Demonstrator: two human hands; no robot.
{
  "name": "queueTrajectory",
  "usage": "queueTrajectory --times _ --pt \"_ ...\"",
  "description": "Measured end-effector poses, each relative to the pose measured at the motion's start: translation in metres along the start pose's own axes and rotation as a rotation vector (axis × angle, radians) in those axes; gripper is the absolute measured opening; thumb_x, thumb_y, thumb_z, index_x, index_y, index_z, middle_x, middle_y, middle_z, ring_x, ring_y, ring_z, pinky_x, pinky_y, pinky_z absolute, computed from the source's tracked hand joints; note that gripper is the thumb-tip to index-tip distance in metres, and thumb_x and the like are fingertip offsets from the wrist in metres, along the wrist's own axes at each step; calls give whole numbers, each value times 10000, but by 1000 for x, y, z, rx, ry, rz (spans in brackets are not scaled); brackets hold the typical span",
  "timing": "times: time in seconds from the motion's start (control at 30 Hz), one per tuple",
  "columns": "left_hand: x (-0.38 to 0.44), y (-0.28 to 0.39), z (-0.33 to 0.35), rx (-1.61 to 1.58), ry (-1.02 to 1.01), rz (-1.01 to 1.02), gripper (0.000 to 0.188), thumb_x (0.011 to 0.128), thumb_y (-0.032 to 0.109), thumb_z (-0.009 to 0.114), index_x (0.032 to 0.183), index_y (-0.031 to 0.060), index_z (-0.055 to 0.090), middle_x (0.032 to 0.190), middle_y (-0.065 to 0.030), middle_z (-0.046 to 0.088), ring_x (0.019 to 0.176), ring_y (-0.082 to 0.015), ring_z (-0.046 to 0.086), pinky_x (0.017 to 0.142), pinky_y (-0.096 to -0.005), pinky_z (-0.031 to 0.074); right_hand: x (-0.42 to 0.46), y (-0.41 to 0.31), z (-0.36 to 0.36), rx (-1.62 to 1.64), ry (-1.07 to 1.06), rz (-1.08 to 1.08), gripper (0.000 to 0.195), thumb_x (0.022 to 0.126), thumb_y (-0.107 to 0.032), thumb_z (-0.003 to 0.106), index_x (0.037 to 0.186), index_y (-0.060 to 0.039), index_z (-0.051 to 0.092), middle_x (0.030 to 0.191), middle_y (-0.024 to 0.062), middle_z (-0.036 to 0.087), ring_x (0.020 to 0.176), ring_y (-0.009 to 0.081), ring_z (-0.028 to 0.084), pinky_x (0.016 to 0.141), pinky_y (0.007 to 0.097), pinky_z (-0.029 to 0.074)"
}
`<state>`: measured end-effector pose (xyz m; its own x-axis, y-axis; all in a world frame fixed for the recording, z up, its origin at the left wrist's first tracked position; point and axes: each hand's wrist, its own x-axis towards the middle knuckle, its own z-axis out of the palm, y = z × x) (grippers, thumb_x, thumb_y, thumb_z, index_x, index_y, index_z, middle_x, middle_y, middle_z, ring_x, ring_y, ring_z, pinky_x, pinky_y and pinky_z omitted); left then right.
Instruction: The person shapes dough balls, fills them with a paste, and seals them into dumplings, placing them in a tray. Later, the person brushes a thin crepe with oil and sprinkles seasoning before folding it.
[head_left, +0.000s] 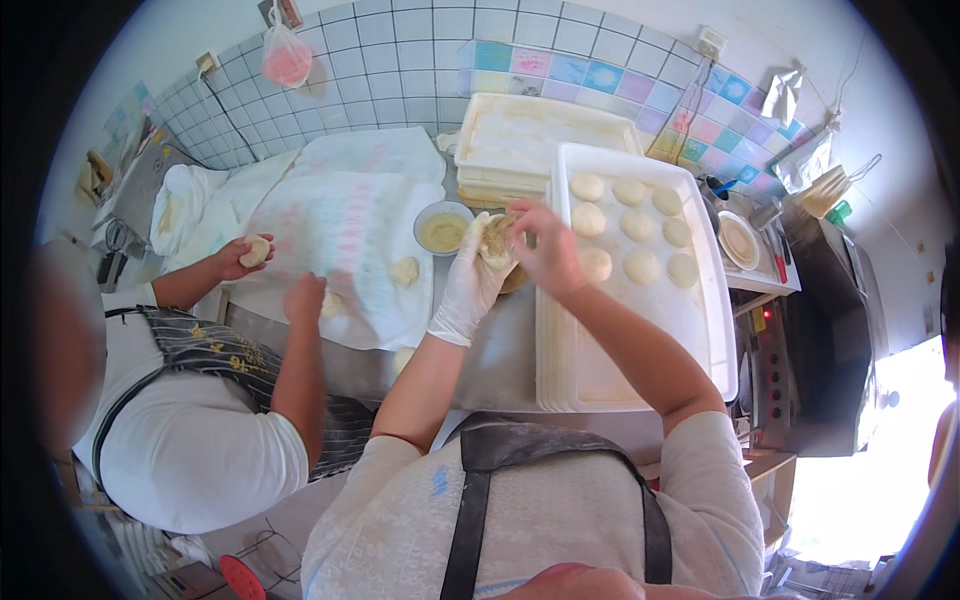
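Observation:
My left hand (472, 274), in a thin whitish glove, holds a cupped piece of dough (495, 238) with brown filling showing in it. Bare and slightly blurred, my right hand (546, 247) has its fingers at the dough's right edge; whether they pinch it is unclear. Below the hands, a brown mass (514, 281) is mostly hidden. A bowl of pale yellow contents (443, 229) stands left of my gloved hand. To the right, round dough pieces (637, 225) lie in rows in a white plastic tray (637, 337), atop a stack of similar trays.
A co-worker at left holds dough (256, 251) in one hand; the other hand (304, 298) is by another piece. White cloth (330, 217) bearing print covers the metal table (491, 360). More trays (551, 131) stand behind. A plate (739, 240) and an oven-like appliance (817, 345) are right.

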<state>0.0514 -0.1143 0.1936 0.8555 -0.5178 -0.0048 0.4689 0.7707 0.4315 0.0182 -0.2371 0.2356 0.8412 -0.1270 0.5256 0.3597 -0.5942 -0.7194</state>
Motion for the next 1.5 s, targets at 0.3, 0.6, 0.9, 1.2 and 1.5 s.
queueTrajectory --times 0.3,0.6,0.9,1.2,1.5 --pt "-44 -31 55 172 -13 -90 413 870 -28 385 1277 41 354 1212 -88 463 1076 -190 513 861 -290 474 -33 -37 -82 -442 -181 -365 680 595 -277 786 1174 -75 492 1263 89 470 1177 323 424 958 429 363" --pt "-70 -65 85 326 -58 -113 389 877 160 422 1253 69 380 1177 -82 475 1063 -195 510 851 -313 468 -53 -41 -110 -306 -347 -479 644 573 -316 777 1108 -61 525 1186 92 500 1148 272 452 1002 445 332" --pt "-88 -57 99 -303 -35 -371 316 865 224 427 1133 64 472 986 -63 535 938 -207 529 839 -348 418 -80 -52 -98 -365 45 -600 200 661 -154 703 787 -61 579 783 42 590 748 241 589 765 362 491" --pt "-97 -99 81 351 -216 53 506 919 457 378 1217 52 430 1118 -53 528 1035 -164 517 915 -312 406 -90 -54 -91 301 272 -29 252 747 -206 693 884 -20 594 888 80 650 810 187 624 854 321 431" --pt "-97 -114 75 742 -183 471 565 911 533 296 1178 60 450 1116 -77 518 1041 -165 511 880 -294 425 -98 -57 -104 162 -53 13 375 829 -300 608 984 40 598 1021 115 632 1074 201 539 1098 410 113"
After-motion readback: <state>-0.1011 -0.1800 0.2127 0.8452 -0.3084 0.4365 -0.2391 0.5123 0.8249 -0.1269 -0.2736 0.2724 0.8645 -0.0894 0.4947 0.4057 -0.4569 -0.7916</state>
